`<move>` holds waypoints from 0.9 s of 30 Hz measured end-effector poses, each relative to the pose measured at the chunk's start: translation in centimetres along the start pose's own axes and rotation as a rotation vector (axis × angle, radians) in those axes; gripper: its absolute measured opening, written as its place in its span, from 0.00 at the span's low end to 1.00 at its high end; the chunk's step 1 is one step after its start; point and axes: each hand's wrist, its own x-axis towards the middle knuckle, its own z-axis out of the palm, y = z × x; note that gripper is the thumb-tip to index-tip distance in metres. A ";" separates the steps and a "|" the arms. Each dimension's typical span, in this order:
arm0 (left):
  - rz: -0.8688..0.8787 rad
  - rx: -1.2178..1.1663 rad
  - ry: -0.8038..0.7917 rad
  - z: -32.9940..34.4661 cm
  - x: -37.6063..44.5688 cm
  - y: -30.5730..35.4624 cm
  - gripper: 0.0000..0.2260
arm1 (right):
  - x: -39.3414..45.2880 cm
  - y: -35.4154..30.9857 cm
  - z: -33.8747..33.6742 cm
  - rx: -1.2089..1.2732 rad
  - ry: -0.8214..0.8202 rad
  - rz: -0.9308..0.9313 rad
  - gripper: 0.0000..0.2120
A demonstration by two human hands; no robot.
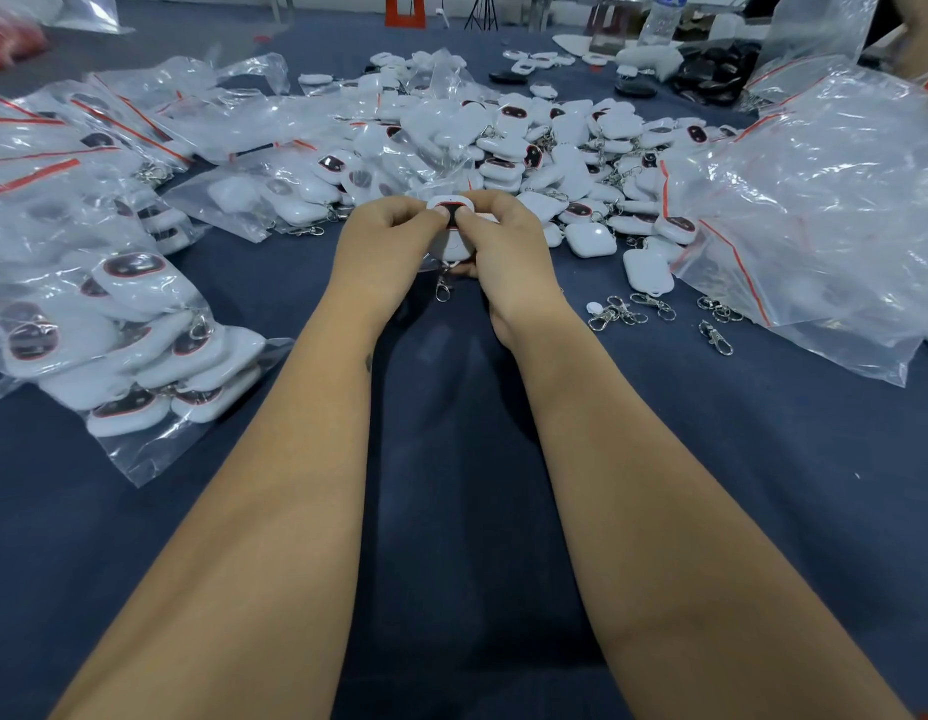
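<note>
Both hands meet over the blue cloth in the middle of the view. Between them is a small white case with a dark, red-rimmed oval on its top face. My left hand grips its left side, thumb on the dark oval. My right hand grips its right side, thumb also pressed on the oval. A metal clasp hangs from the case's lower end, just above the cloth.
A heap of the same white cases lies right behind the hands. Filled clear bags lie at the left, empty red-striped bags at the right. Loose metal clasps are scattered at the right. A water bottle stands far back.
</note>
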 end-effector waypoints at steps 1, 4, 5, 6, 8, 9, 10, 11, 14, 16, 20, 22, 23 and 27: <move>0.001 -0.002 -0.003 0.0 0.0 0.0 0.09 | 0.0 0.0 0.0 -0.025 0.006 -0.006 0.05; 0.005 -0.008 -0.009 0.0 0.0 0.0 0.10 | -0.1 -0.1 0.0 -0.058 0.016 -0.020 0.07; 0.006 -0.009 -0.012 0.0 0.1 0.0 0.10 | -0.1 -0.2 0.0 -0.058 0.019 -0.024 0.08; 0.007 -0.013 -0.017 0.0 0.1 -0.1 0.10 | -0.2 -0.2 0.0 -0.056 0.022 -0.027 0.08; 0.011 -0.018 -0.028 0.0 0.0 -0.1 0.12 | -0.2 -0.3 0.0 -0.047 0.025 -0.029 0.09; 0.013 -0.020 -0.033 -0.1 0.0 -0.1 0.13 | -0.3 -0.3 0.0 -0.042 0.024 -0.027 0.09; 0.014 -0.024 -0.038 -0.1 -0.1 -0.1 0.15 | -0.3 -0.3 0.0 -0.038 0.024 -0.025 0.09; 0.015 -0.031 -0.043 -0.1 -0.1 0.0 0.16 | -0.3 -0.3 0.0 -0.034 0.025 -0.021 0.09; 0.014 -0.033 -0.056 -0.1 -0.1 0.0 0.18 | -0.2 -0.3 0.0 -0.018 0.025 -0.005 0.07; 0.006 -0.023 -0.052 -0.1 0.1 -0.1 0.16 | 0.0 -0.2 0.0 -0.009 0.019 0.003 0.06; -0.013 -0.007 -0.021 0.0 0.3 -0.4 0.11 | 0.1 0.0 0.1 -0.005 -0.001 0.008 0.06; -0.016 -0.001 -0.020 0.0 0.4 -0.5 0.10 | 0.1 0.0 0.1 -0.001 -0.009 0.011 0.06; -0.015 0.007 -0.019 0.0 0.4 -0.5 0.10 | 0.1 0.0 0.1 -0.005 -0.014 0.011 0.06; -0.030 0.027 0.012 0.0 0.5 -0.5 0.07 | 0.0 -0.1 0.2 -0.052 -0.040 0.010 0.08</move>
